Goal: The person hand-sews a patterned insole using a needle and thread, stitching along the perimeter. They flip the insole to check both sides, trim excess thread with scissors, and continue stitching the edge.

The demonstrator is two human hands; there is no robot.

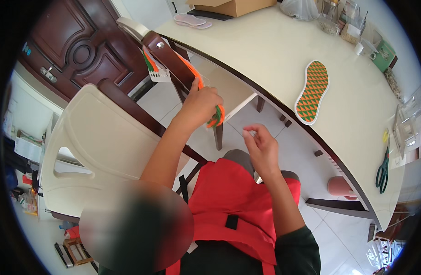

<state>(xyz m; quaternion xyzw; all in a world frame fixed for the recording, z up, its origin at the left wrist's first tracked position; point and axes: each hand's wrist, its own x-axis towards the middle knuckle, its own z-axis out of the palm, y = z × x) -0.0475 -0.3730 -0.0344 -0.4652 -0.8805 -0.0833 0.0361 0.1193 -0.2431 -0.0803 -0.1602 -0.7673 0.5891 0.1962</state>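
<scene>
Head view, left hand: our left hand [200, 104] is curled into a fist around a bundle of orange and green cords [217, 116], whose loose ends poke out below the knuckles.
Head view, cords: from the fist the strands run up and left along the dark wooden chair back [167, 55], where more of them hang by a small white card [161, 74].
Head view, right hand: our right hand [262, 145] hovers over the red apron [235, 192], thumb and forefinger pressed together on something too small to tell (perhaps a needle or a strand end).
Handling: we judge the cords light, limp and a little slippery; they tangle easily, so gripping the whole bundle near its end seems best.
Nearby: a woven orange and green insole [313, 91] and green-handled scissors [382, 169] lie on the cream table [265, 50], well apart from both hands.
</scene>
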